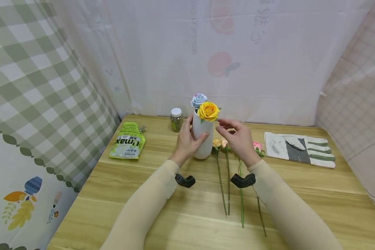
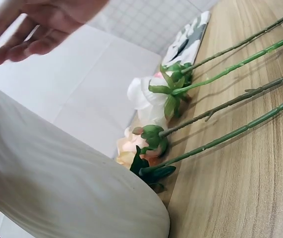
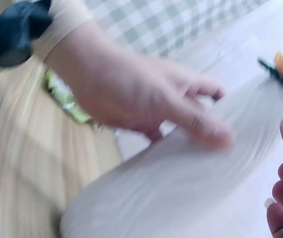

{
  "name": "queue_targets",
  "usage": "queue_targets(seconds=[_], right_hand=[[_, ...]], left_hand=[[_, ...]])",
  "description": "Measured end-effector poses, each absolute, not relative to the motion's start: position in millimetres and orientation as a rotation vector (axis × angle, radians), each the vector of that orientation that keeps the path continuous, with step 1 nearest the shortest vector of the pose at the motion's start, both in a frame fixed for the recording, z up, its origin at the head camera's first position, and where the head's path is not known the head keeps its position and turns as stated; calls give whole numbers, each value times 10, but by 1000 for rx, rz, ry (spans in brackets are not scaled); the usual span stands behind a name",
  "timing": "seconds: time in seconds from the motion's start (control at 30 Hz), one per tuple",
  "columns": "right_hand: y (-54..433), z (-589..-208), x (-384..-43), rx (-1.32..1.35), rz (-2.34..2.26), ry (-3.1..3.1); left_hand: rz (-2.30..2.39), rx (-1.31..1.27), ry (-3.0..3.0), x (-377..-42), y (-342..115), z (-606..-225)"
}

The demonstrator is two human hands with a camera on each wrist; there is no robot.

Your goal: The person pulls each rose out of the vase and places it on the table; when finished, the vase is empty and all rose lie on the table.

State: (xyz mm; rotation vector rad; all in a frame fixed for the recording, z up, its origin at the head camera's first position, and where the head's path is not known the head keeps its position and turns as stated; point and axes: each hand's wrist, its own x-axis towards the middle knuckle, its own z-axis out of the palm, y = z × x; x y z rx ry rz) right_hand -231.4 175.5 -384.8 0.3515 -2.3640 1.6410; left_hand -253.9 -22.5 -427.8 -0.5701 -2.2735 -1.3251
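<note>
two flowers already stand in the vase, and four more lie waiting on the wooden table (image 1: 300,194), so by my judgement the arranging is about a third done. largest first: the table fills the lower view, with a work glove (image 1: 300,150) lying flat at its far right and a green pouch (image 1: 128,141) at the far left. the white vase (image 1: 203,140) stands upright near the middle back, and the left hand (image 1: 187,141) wraps round its side, fingers and thumb curled against the body to steady it. the right hand (image 1: 237,137) hovers just right of the vase mouth, fingers loosely bent and holding nothing, its fingertips close to the yellow rose (image 1: 208,111) but, as far as i can tell, apart from it. behind that bloom a pale blue rose (image 1: 199,99) also sits in the neck. the loose stems (image 2: 240,101) lie side by side on the wood just right of the vase, their heads pointing toward the back wall, partly hidden by the right hand. a small capped jar (image 1: 176,119) stands behind the vase to the left.
</note>
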Motion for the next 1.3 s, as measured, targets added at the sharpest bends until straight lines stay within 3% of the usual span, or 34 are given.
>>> queue_targets(seconds=[0.17,0.47,1.3], right_hand=[[1565,-3597,-2309,335,1836,-2338],[1481,-3682,-2479,417,2086,-2133],[1287,-3411,-2522,455,2001,-2078]], left_hand=[[-1322,-578,-2260,-2537,-234,-4277],[-1316,-571,-2256,-2532,-230,-4297],[-1335,-611,-2218,-2537,-219,-4290]])
